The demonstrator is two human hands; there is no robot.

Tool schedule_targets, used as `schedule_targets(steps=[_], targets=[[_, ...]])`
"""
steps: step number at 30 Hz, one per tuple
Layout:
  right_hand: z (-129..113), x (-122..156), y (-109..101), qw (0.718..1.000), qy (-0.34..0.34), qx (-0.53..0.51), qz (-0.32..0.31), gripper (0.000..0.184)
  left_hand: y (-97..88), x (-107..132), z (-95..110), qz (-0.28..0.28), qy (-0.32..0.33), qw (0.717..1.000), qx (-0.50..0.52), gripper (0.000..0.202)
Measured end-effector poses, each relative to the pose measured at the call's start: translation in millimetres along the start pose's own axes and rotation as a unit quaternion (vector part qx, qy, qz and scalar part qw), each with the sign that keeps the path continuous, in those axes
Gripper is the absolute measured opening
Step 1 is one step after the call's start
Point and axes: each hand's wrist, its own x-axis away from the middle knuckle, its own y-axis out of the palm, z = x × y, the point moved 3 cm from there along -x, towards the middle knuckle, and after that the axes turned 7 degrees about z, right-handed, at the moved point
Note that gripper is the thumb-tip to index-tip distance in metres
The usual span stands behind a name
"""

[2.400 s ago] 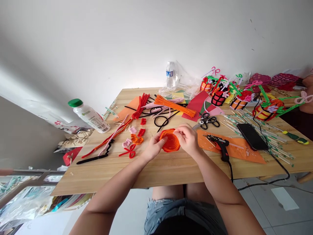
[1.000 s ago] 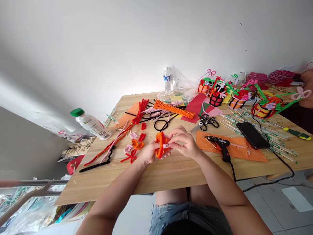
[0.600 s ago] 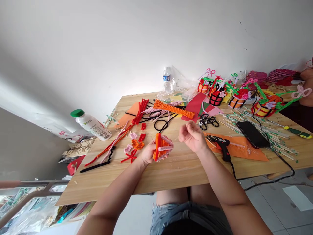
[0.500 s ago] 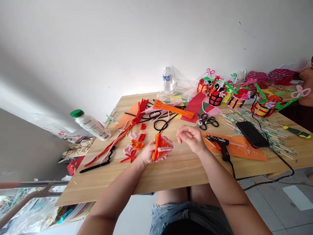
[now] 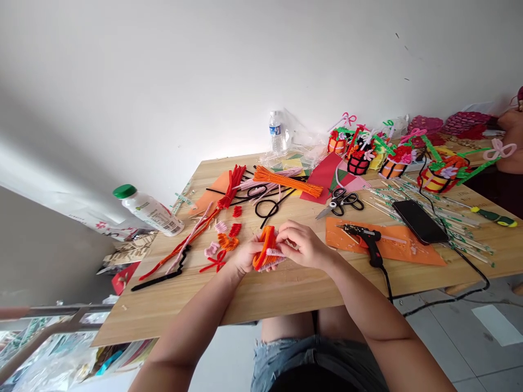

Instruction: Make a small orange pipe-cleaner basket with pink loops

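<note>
My left hand (image 5: pixel 245 258) is wrapped round a small orange pipe-cleaner basket (image 5: pixel 265 251) with pink strips across its side, tilted above the near part of the table. My right hand (image 5: pixel 300 244) meets it from the right, fingers bent and pinched at the pink strips; the exact spot they grip is partly hidden. Left of the basket lie a red pipe-cleaner bow (image 5: pixel 214 262), a curled orange piece (image 5: pixel 227 241) and small coiled pink and red pieces. Behind the hands is a looped black pipe cleaner (image 5: pixel 267 208).
Scissors (image 5: pixel 343 202) and a glue gun (image 5: pixel 363 235) on orange felt (image 5: pixel 417 251) lie to the right, near a phone (image 5: pixel 420 221). Several finished flower baskets (image 5: pixel 394 166) stand at the back right. A white bottle (image 5: pixel 151 211) stands at left, a water bottle (image 5: pixel 275 133) behind. Another person's arm (image 5: pixel 511 130) shows far right.
My right hand has moved left from beside the basket onto its right side, and its fingers have closed there. My left hand keeps its hold on the basket.
</note>
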Motion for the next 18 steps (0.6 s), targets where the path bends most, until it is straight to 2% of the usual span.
schedule_targets(steps=[3, 5, 7, 9, 11, 13, 16, 18], targets=[[-2.7, -0.2, -1.1, 0.998, 0.039, -0.046, 0.004, 0.006, -1.8, 1.0, -2.0, -0.012, -0.003, 1.000, 0.010, 0.029], [-4.1, -0.4, -2.6, 0.989, 0.084, -0.118, 0.017, 0.010, -2.4, 1.9, -3.0, -0.024, -0.010, 1.000, 0.016, 0.027], [-3.9, -0.2, -3.2, 0.963, 0.153, -0.220, 0.021, 0.016, -2.1, 2.9, -3.6, -0.037, -0.026, 0.999, 0.018, 0.027], [-2.7, -0.3, -4.0, 0.921, 0.215, -0.323, 0.029, 0.020, -0.5, 3.8, -2.1, -0.046, -0.037, 0.998, 0.024, 0.029], [-0.7, -1.3, -6.7, 0.881, 0.246, -0.400, 0.055, 0.024, 2.9, 4.7, 2.6, -0.049, -0.039, 0.997, 0.035, 0.031], [2.5, -2.7, -10.8, 0.853, 0.257, -0.446, 0.092, 0.025, 7.2, 5.3, 10.0, -0.053, -0.035, 0.997, 0.045, 0.032], [8.7, -2.9, -14.0, 0.833, 0.267, -0.469, 0.120, 0.023, 12.7, 5.0, 20.0, -0.083, -0.062, 0.993, 0.053, 0.032], [13.3, -0.9, -12.9, 0.839, 0.276, -0.452, 0.123, 0.020, 13.5, 4.1, 21.5, -0.109, -0.102, 0.988, 0.040, 0.032]])
